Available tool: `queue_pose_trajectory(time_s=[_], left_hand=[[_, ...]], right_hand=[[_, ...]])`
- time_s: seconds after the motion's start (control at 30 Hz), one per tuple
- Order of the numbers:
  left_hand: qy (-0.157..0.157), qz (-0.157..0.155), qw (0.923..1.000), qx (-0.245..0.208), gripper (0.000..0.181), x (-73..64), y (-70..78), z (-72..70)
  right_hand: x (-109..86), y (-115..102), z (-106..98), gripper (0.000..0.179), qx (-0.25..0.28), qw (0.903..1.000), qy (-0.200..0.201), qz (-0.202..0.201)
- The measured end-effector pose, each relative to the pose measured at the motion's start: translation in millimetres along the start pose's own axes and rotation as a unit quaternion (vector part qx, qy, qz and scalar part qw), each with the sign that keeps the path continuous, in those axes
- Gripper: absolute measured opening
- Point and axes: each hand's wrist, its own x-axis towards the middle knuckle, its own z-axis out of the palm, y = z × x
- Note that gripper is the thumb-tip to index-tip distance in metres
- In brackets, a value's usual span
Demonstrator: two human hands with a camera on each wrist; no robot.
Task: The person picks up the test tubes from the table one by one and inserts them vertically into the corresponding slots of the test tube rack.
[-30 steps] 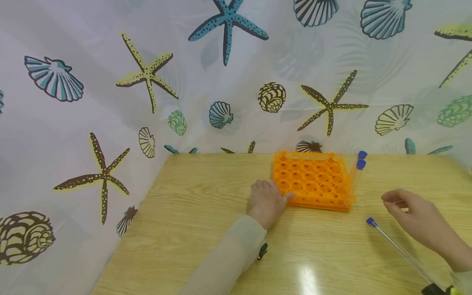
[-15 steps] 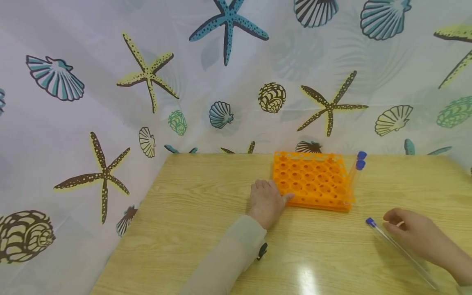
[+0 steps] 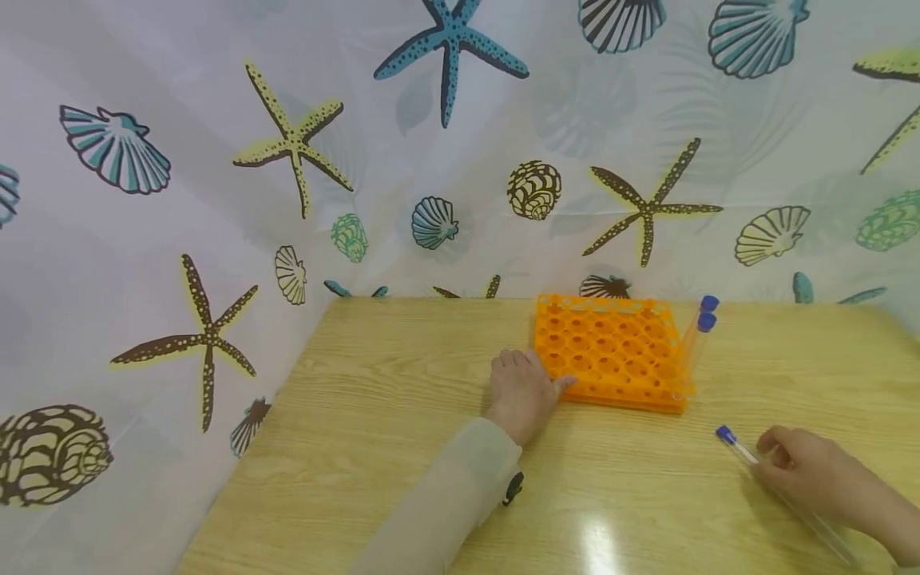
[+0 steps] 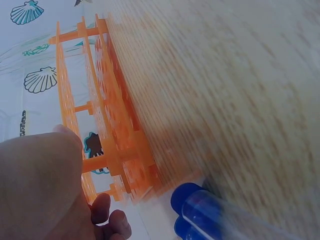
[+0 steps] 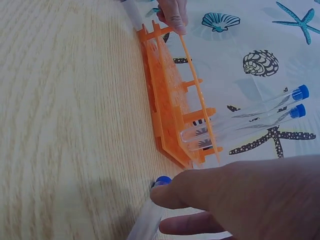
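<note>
My left hand grips the near left corner of an orange test tube rack, its thumb along the front edge. Two clear test tubes with blue caps stand tilted in the rack's right end. Another blue-capped test tube lies on the table to the right of the rack. Over that tube is my right hand, thumb and fingers loosely bent and hiding its middle. The right wrist view has the right thumb overlapping the lying tube just below its cap.
Blue-capped tubes lie close to the camera in the left wrist view. A wood-grain table meets a white curtain printed with starfish and shells, right behind the rack.
My right hand has moved down and toward the lying test tube, now overlapping it. The left hand, the rack and the tubes hold their places.
</note>
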Motion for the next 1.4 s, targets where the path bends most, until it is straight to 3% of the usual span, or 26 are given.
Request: queue_pose_trajectory(time_s=[0.4, 0.77, 1.03, 1.4], left_hand=[[-0.006, -0.001, 1.0000, 0.006, 0.073, 0.0, 1.0, 0.5], [0.002, -0.009, 1.0000, -0.002, 0.074, -1.2, 0.2, 1.1], [0.011, -0.003, 0.9998, 0.013, 0.074, 0.9, 2.0, 1.0], [0.020, -0.004, 0.9995, 0.022, 0.073, -0.2, 1.5, 3.9]], right_hand=[[-0.7, -1, 11, 0.021, -0.001, 0.9997, 0.018, -0.014], [5.5, 5, 12, 0.017, -0.008, 0.9994, 0.021, -0.026], [12.0, 3, 4, 0.018, -0.018, 0.9975, 0.042, -0.054], [30.5, 1, -15, 0.021, -0.010, 0.9988, 0.041, -0.025]])
